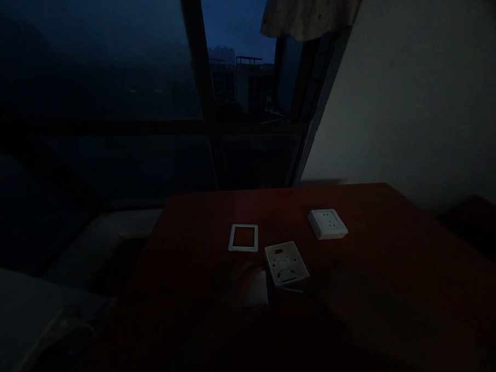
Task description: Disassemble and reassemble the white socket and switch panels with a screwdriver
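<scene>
The scene is very dark. My left hand [238, 285] is closed around a pale, flat-faced piece [258, 289], probably part of a wall socket; its far side is hidden. My right hand [338, 291], barely visible, seems closed on a screwdriver, whose thin metal shaft [290, 289] points left toward that piece. Just beyond the shaft lies a white socket back box [285, 263] with cut-out slots. Farther off to the left, a white square frame [254, 238] rests flat on the table.
A complete white wall socket [328, 223] sits on the right side of the reddish-brown table [200, 221]. Behind the table are a window [145, 92] and a curtain [310, 10]. A pale wall [424, 90] rises at the right.
</scene>
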Demonstrator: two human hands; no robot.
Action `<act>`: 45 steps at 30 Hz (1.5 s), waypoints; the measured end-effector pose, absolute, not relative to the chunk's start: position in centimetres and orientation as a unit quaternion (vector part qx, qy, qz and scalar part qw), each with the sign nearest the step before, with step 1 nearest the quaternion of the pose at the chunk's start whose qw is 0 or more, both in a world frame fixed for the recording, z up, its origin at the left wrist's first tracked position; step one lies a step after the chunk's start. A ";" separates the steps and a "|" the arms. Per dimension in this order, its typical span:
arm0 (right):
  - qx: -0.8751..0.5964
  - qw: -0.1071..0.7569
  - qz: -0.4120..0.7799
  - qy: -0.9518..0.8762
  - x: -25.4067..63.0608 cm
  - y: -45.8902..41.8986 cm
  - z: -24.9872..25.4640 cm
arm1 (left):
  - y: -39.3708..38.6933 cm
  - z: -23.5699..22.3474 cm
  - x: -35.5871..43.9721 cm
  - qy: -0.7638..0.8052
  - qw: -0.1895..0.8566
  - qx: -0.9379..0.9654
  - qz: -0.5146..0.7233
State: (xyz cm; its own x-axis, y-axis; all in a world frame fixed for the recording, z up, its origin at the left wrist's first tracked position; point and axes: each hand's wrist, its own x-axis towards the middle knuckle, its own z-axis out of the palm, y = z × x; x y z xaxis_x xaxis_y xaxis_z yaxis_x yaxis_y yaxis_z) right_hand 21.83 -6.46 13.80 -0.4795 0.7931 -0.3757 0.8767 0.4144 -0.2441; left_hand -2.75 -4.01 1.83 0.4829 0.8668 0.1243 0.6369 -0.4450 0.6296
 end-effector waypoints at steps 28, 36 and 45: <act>0.515 -0.078 -0.486 0.702 24.7 -5.5 10.1 | -3.5 1.2 -2.8 0.457 0.293 0.810 0.220; 0.567 -0.079 -0.441 0.691 24.3 -9.4 7.7 | -2.0 2.1 -3.2 0.533 0.220 0.762 0.294; 0.591 -0.109 -0.412 0.685 24.8 -10.7 5.2 | 4.0 3.3 -1.7 0.563 0.059 0.801 0.195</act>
State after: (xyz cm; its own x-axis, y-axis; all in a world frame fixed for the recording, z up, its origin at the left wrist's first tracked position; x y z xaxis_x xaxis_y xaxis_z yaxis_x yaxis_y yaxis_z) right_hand 24.77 -10.75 5.17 -0.2785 0.8996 -0.3363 0.7194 -0.0365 -0.6936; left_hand -1.69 3.98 3.27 0.2906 0.9247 0.2459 0.8785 -0.3597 0.3143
